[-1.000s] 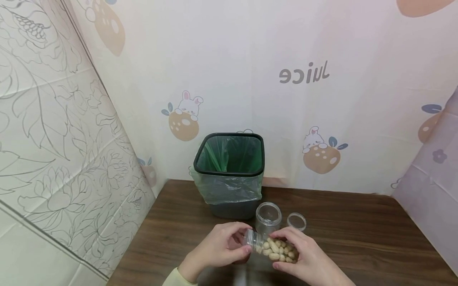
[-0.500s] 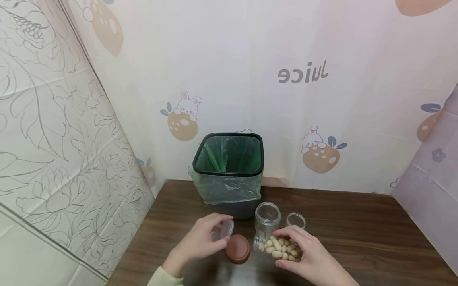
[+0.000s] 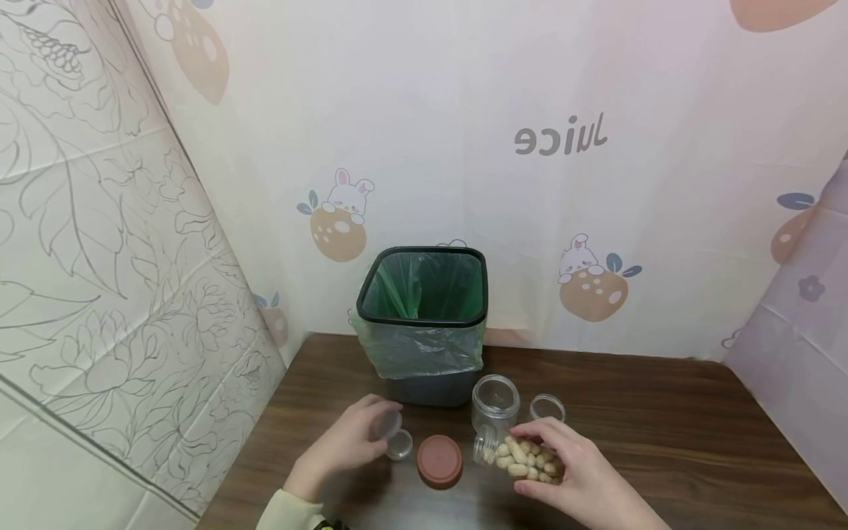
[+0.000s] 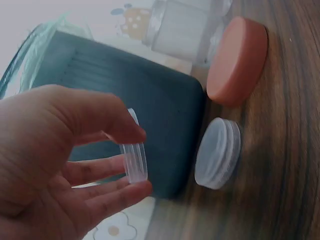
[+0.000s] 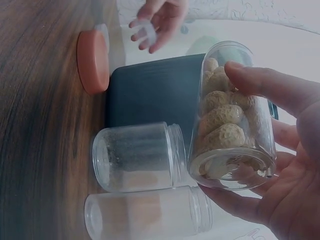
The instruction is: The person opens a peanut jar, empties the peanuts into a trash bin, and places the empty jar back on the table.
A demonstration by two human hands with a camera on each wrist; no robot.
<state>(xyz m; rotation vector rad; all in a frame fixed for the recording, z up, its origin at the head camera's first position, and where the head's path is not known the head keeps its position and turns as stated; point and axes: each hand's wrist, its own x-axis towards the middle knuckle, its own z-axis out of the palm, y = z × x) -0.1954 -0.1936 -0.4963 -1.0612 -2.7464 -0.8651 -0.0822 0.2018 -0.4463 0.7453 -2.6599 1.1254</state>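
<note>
My left hand pinches a clear plastic lid between thumb and fingers, low over the left part of the table. Just beside it lies another clear lid on the wood. To the right, my right hand grips a clear jar of unshelled peanuts, tipped on its side with its mouth pointing left. In the right wrist view the peanuts fill much of the jar, and its base faces the camera. A reddish-brown lid lies on the table between the two hands.
A dark bin with a green liner stands at the back of the table. Two uncapped clear jars, a nearer jar and a farther jar, stand to its right. Printed curtains close in the back and sides.
My left hand has come away from the peanut jar's mouth and moved left with the clear lid. The brown lid and the other clear lid are now uncovered. My right hand stays nearly still.
</note>
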